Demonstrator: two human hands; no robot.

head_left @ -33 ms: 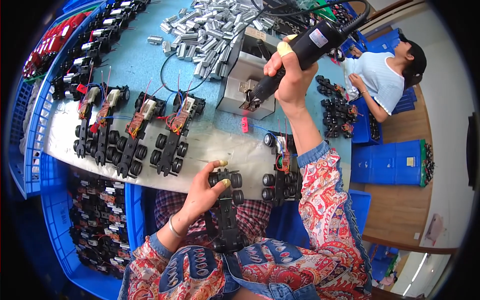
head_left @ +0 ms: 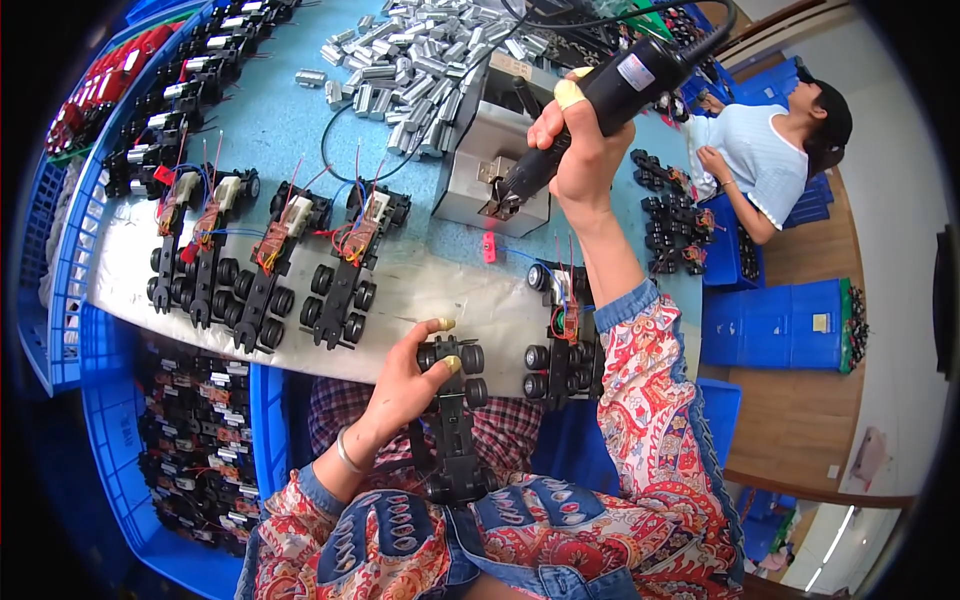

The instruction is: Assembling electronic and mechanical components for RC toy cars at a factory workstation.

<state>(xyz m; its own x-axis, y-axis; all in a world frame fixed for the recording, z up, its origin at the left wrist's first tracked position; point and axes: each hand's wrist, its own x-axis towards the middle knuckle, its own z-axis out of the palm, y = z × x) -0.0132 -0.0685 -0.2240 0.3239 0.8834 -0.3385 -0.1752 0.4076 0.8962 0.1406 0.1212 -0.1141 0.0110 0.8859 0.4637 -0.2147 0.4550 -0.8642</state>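
My right hand [head_left: 590, 160] is wrapped round a black corded electric screwdriver [head_left: 630, 85]. The driver slants down to the left, its tip at the front of a grey metal box [head_left: 470, 190] that looks like a screw feeder. By the table's near edge, my left hand [head_left: 405, 385] grips a black toy truck chassis [head_left: 455, 430] with its thumb and fingers near one wheeled end. The chassis's other end reaches toward my body. Yellow covers wrap several fingertips. A small red part [head_left: 489, 247] on a blue wire lies before the box.
Wired truck chassis [head_left: 345, 265] stand in a row on the left; more [head_left: 560, 340] stand beside my right sleeve. Silver metal parts [head_left: 410, 70] are heaped at the back. A blue crate [head_left: 130, 480] of chassis sits lower left. A co-worker [head_left: 765, 150] is at the right.
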